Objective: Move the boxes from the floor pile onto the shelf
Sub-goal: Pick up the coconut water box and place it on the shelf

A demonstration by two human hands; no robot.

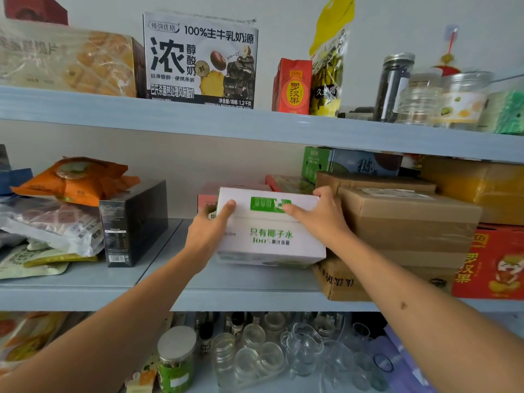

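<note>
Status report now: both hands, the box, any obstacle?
Left hand and right hand grip white box. Box on middle shelf. Brown carton tight on right.

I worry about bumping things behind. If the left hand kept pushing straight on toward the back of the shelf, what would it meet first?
Probably the pink box right behind the white coconut-water box that the left hand grips; depth is unclear.

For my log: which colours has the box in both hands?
White box with green print; head view.
</note>
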